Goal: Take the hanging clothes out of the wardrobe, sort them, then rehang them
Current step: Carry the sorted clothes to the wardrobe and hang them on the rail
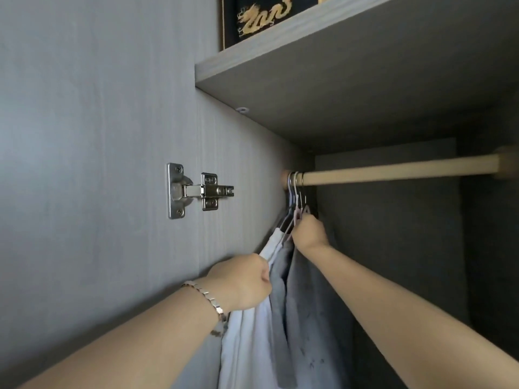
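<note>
We see the clothes bunched at the far left end of the wardrobe rail point(393, 171), a pale wooden bar whose long axis runs across the wardrobe from the left side panel point(98, 136) to the right wall. The hangers point(295, 197) hook over that left end, close together and just beside the panel. Their necks point down and the garments fall lengthwise from them toward the bottom of the view. Nearest the panel hangs a white garment point(244, 346), next to it a mid-grey garment point(279, 318), then a darker grey garment point(314, 318); the three touch. Our left grip point(241, 282) is clenched on the upper edge of the white garment, fingers curled into the cloth, with a metal link bracelet point(207, 297) on the wrist. Our right grip point(309, 231) reaches higher, fingers closed around the hangers just under their hooks, by a pinkish one; which hanger it holds we cannot tell. A steel door hinge point(196, 190) is screwed to the side panel, well left of the rail. Above the rail runs a grey shelf point(337, 80), and on it stands a black box point(261, 15) bearing a gold dragon figure; any lettering there is too blurred to read.
</note>
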Motion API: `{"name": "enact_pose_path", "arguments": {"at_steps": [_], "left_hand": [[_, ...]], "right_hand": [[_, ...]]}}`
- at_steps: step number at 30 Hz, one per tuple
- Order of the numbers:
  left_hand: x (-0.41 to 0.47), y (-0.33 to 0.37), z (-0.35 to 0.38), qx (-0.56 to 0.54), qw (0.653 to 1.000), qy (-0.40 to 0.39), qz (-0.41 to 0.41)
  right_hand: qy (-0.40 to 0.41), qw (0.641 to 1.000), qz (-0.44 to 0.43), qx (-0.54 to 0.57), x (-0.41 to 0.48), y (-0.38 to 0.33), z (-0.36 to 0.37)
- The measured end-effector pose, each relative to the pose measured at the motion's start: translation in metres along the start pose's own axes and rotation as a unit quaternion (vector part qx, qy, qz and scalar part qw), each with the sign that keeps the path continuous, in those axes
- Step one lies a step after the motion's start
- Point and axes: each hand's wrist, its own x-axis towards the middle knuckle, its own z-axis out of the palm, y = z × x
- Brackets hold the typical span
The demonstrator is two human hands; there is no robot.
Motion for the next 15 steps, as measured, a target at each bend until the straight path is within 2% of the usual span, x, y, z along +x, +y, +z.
{"name": "enact_pose_path", "arguments": {"at_steps": [6,8,11,15], "left_hand": [[-0.018,-0.002,0.007,-0.001,1.000,0.004,0.019],[-0.032,-0.002,0.013,0.017,0.999,-0.003,0.030],[-0.057,-0.002,0.026,0.038,0.997,-0.043,0.055],[-0.102,0.004,0.061,0.047,0.986,-0.116,0.112]], "right_hand": [[-0.007,0.999,-0.002,-0.049,-0.032,0.020,-0.017],[-0.052,0.997,0.033,-0.044,-0.064,0.032,-0.025],[-0.121,0.988,0.082,-0.059,-0.127,0.044,-0.036],[-0.150,0.978,0.129,-0.067,-0.229,0.048,-0.059]]}}
